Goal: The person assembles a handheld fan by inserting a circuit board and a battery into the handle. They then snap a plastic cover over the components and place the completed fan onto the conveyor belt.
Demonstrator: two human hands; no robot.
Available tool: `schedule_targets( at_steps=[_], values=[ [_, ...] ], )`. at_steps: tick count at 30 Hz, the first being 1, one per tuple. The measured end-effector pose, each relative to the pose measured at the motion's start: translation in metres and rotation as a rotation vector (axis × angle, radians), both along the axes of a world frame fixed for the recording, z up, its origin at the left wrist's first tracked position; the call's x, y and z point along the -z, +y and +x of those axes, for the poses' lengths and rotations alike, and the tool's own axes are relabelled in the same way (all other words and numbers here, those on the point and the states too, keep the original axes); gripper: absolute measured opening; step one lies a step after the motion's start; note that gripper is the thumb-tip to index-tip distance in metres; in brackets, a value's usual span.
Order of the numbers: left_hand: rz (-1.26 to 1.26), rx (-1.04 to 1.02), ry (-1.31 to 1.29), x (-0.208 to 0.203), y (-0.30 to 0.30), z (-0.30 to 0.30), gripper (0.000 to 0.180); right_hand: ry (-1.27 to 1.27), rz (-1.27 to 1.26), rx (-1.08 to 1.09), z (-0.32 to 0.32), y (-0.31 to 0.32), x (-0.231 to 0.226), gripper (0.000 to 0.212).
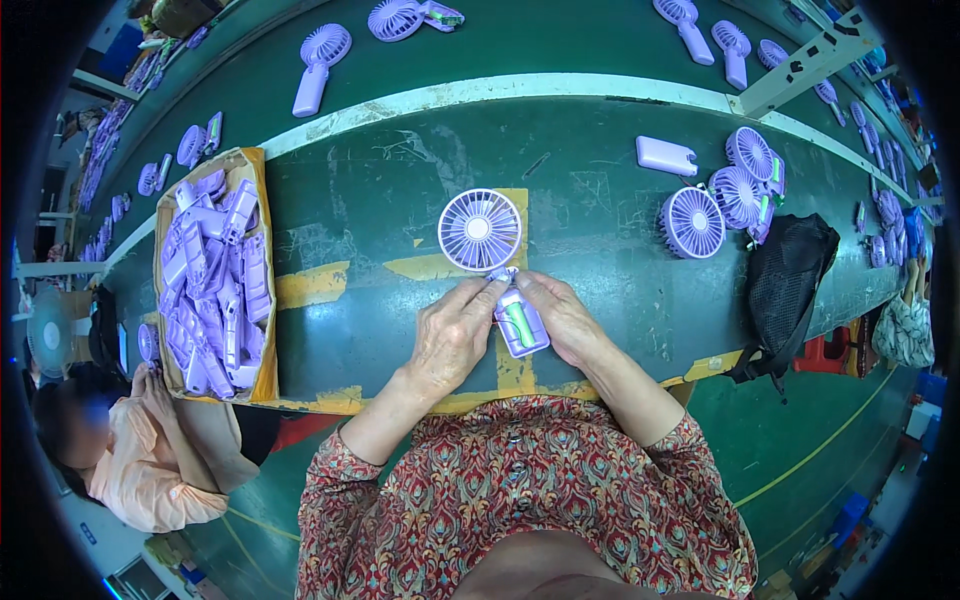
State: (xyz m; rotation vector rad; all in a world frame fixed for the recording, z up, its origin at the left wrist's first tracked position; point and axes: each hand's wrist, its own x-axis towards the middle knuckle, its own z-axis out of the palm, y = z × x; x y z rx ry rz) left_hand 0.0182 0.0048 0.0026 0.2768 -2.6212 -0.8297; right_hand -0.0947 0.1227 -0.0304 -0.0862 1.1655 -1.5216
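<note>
A purple handheld fan (480, 229) lies in front of me with its round grille pointing away. Its handle (530, 340) has no cover on this side, so a green cell shows inside. My left hand (452, 330) is closed at the neck, thumb and fingertips pressed to the left of the joint. From the other side, my right hand (562, 320) grips the handle's upper right edge, its thumb near the neck. Fingertips hide part of the joint between head and handle.
On my left stands a carton (265, 330) full of purple handle shells (205, 270). To the right lie several fans (692, 222), one loose purple shell (667, 155) and a black mesh bag (790, 290). More fans (326, 45) lie beyond a white rail (480, 92). A co-worker (150, 460) sits at left.
</note>
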Motion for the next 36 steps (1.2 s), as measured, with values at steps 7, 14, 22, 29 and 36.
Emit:
schedule_targets(
  at_steps=[7,14,22,29,36],
  values=[
    [-0.081,0.043,-0.024,-0.002,0.002,-0.003,0.032,0.132,-0.161,-0.156,-0.002,0.007,-0.004,0.031],
    [-0.134,0.091,-0.089,-0.006,-0.002,-0.005,0.034,0.230,-0.123,-0.160,0.001,0.004,-0.006,0.032],
    [-0.142,0.190,-0.150,-0.009,-0.006,-0.009,0.037,0.250,-0.112,-0.143,0.003,0.002,-0.004,0.032],
    [-0.115,0.192,-0.153,-0.012,-0.010,-0.011,0.038,0.205,-0.136,-0.160,-0.002,0.002,-0.008,0.034],
    [0.192,-0.054,-0.112,-0.012,-0.010,-0.001,0.029,0.076,0.000,-0.071,0.000,-0.006,-0.007,0.032]
  ],
)
